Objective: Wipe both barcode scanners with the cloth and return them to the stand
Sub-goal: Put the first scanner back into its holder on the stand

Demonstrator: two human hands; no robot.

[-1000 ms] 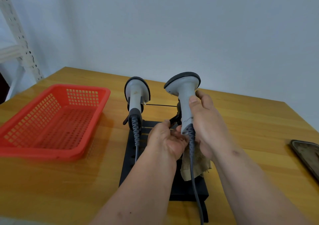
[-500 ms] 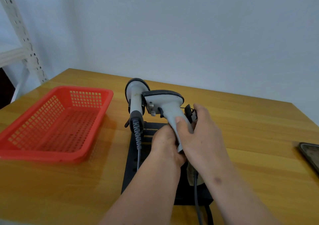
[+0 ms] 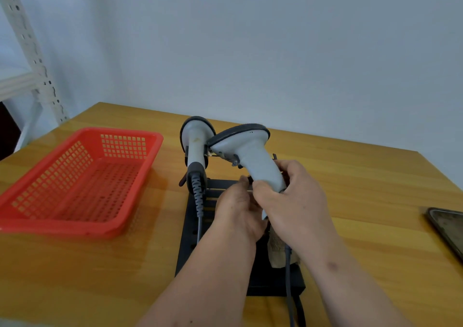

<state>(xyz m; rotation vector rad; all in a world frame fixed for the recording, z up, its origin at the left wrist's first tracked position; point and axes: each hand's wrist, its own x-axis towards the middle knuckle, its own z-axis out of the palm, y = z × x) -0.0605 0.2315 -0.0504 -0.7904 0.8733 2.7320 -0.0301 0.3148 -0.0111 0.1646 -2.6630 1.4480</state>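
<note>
One grey-white barcode scanner (image 3: 196, 146) stands upright in the left holder of the black stand (image 3: 189, 229). The second scanner (image 3: 248, 151) is lifted above the stand and tilted, its head leaning left. My right hand (image 3: 293, 201) grips its handle from the right. My left hand (image 3: 238, 211) is curled against the lower end of the handle, where a beige cloth (image 3: 276, 251) hangs down beneath both hands; which hand holds the cloth is hidden. The scanner's grey cable (image 3: 288, 284) drops toward the table's near edge.
A red plastic basket (image 3: 75, 179) stands on the wooden table (image 3: 375, 226) to the left of the stand. A dark phone (image 3: 448, 229) lies at the right edge. A white metal rack (image 3: 27, 58) stands at the far left by the wall.
The held scanner went from upright to tipped left and low, and now sits a little higher, still tilted. Both hands stayed on its handle with the cloth beneath.
</note>
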